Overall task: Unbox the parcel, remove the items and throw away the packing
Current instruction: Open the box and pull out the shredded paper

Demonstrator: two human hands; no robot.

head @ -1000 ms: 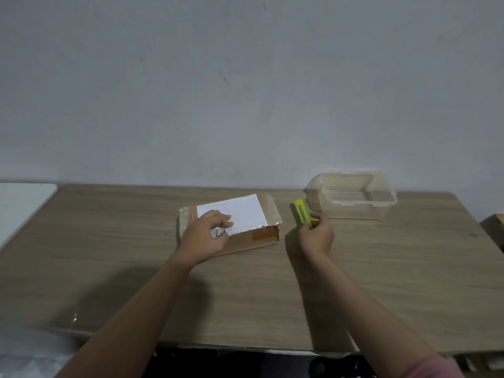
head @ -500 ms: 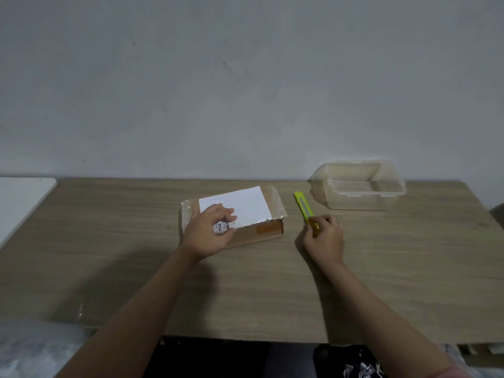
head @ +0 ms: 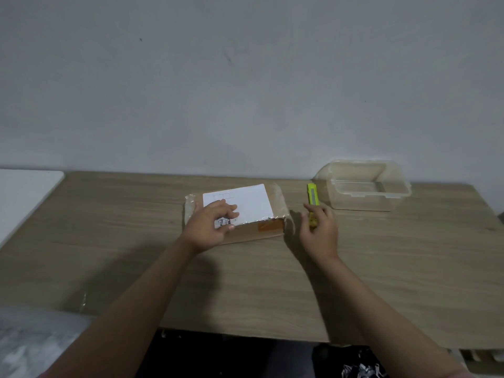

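The parcel [head: 236, 212], a flat cardboard box wrapped in clear tape with a white label on top, is lying near the middle of the wooden surface [head: 109, 241], toward its far edge. The left hand [head: 211, 227] is pressing down on the parcel's near-left part, fingers spread over the label, steadying it. The right hand [head: 320, 231] is closing around the lower end of a yellow-green box cutter [head: 312, 199] just beside the parcel's right side; whether the blade is out is too small to tell. Judging by this, the opening step is only beginning: the tape looks uncut and nothing is out yet. The next move is likely calling for bringing the cutter to a taped seam and slicing shallowly, keeping the holding fingers out of the blade's path. An empty clear plastic container [head: 362, 186] is sitting near the far-right corner. A plain grey wall is rising behind the surface, and a white top [head: 24, 192] is adjoining its left edge.
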